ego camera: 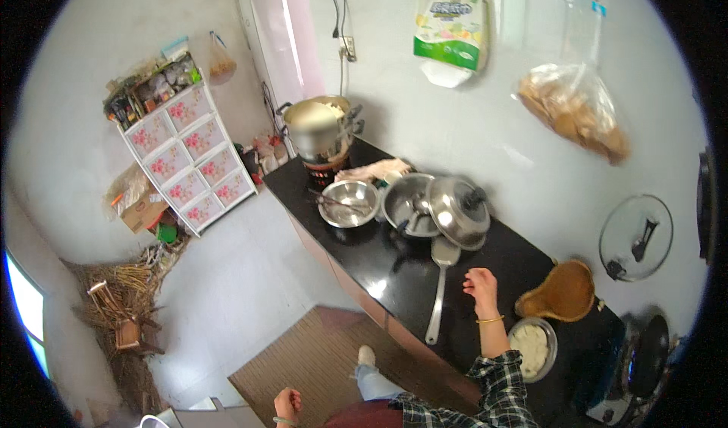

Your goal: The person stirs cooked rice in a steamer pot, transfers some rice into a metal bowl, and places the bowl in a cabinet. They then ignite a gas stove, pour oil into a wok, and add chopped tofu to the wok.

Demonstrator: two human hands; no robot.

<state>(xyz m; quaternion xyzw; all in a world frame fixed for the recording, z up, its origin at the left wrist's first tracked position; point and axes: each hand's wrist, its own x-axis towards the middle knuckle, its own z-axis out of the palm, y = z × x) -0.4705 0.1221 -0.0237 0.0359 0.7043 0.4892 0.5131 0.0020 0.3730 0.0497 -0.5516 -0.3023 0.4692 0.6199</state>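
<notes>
My right hand [481, 284] is above the black countertop [392, 291], fingers loosely curled, with a metal spatula [438, 297] lying to its left. On its other side are a brown gourd ladle [560, 294] and a metal bowl of white food [532, 348]. Low in the picture, my left hand [288, 403] hangs over the floor side, fingers curled, touching nothing visible. Farther along the counter, a domed metal lid [458, 212] leans over a metal pan [406, 200]. Beside them stands a metal bowl [341, 215] with chopsticks across it.
A tall metal pot [313, 132] stands on a cooker at the counter's far end. A frying pan [649, 354] is on the stove at right. Below the counter lies a brown floor mat [307, 365]. A drawer cabinet [190, 155] and a small wooden chair [128, 334] stand at left.
</notes>
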